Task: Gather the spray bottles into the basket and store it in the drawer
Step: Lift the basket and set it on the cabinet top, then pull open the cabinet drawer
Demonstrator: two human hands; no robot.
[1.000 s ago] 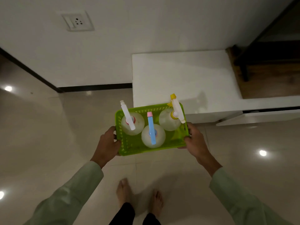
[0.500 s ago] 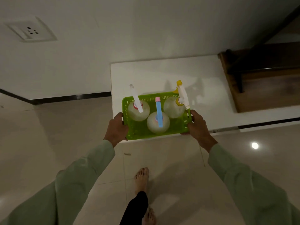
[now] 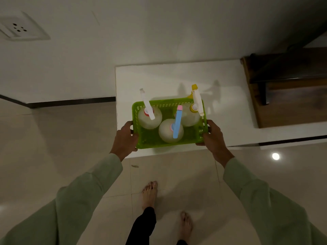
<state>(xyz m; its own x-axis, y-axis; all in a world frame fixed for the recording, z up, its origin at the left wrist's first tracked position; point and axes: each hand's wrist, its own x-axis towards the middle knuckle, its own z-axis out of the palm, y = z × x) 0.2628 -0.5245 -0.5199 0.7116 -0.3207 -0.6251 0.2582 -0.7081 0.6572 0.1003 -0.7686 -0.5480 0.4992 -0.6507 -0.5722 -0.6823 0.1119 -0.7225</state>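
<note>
A green plastic basket (image 3: 150, 140) is held in the air over the front part of a low white cabinet top (image 3: 221, 82). My left hand (image 3: 124, 138) grips its left side and my right hand (image 3: 213, 137) grips its right side. Three pale round spray bottles stand in it: one with a white sprayer and red collar (image 3: 149, 117) at the left, one with a blue sprayer and pink tip (image 3: 170, 130) in the middle front, one with a yellow-and-white sprayer (image 3: 192, 112) at the right. No drawer opening is visible.
A white wall with a socket plate (image 3: 19, 30) rises behind. A dark wooden unit (image 3: 290, 89) adjoins the cabinet on the right. Beige tiled floor (image 3: 53, 147) lies below, with my bare feet (image 3: 149, 193) near the cabinet's front.
I have stepped towards the white cabinet, carrying the basket forward. It now hangs over the cabinet top instead of over the floor. Both hands keep their grip.
</note>
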